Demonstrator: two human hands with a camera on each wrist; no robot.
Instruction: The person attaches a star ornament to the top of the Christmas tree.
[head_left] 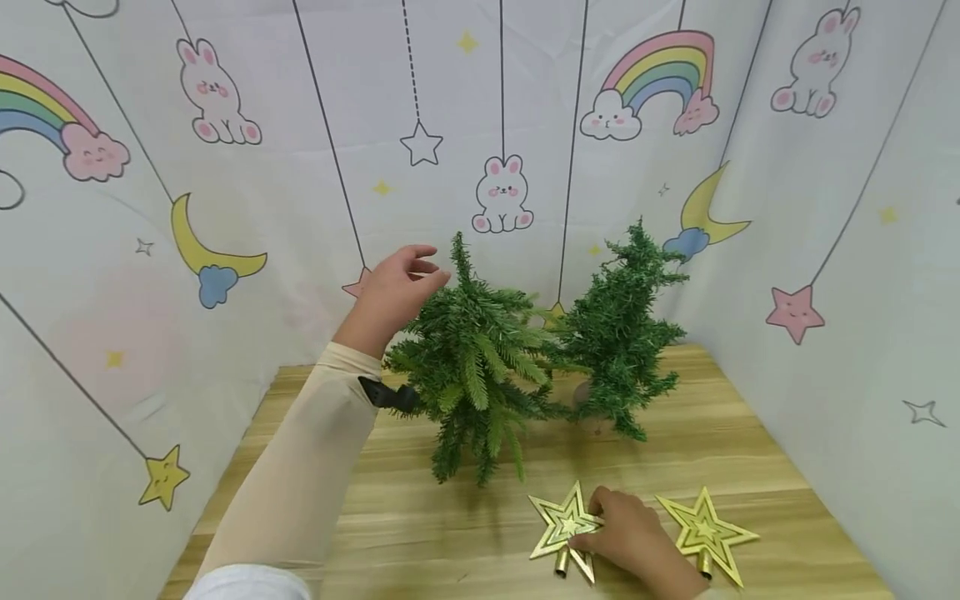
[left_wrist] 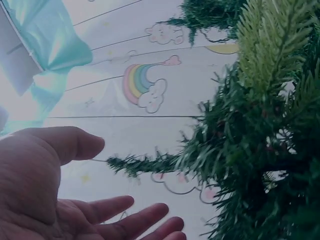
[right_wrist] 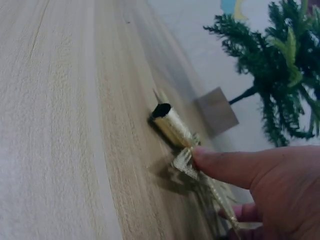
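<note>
Beside the top of the nearer artificial Christmas tree (head_left: 480, 358) is my left hand (head_left: 393, 292). Its fingers are loosely bent, and a gap separates them from the thin tree tip (left_wrist: 142, 164) in the left wrist view. On the table, my right hand (head_left: 633, 533) pinches a gold star tree topper (head_left: 562, 527) between thumb and fingers. The topper's hollow tube (right_wrist: 173, 127) points away from the thumb in the right wrist view. A second gold star topper (head_left: 705, 529) lies to the right, partly behind the right wrist.
Another green tree (head_left: 626, 342) stands behind on the right, leaning slightly. One tree has a squarish base block (right_wrist: 218, 111). The wooden table (head_left: 750, 450) meets a printed cloth backdrop (head_left: 465, 92) at the back and sides. A black strap (head_left: 388, 395) circles the left wrist.
</note>
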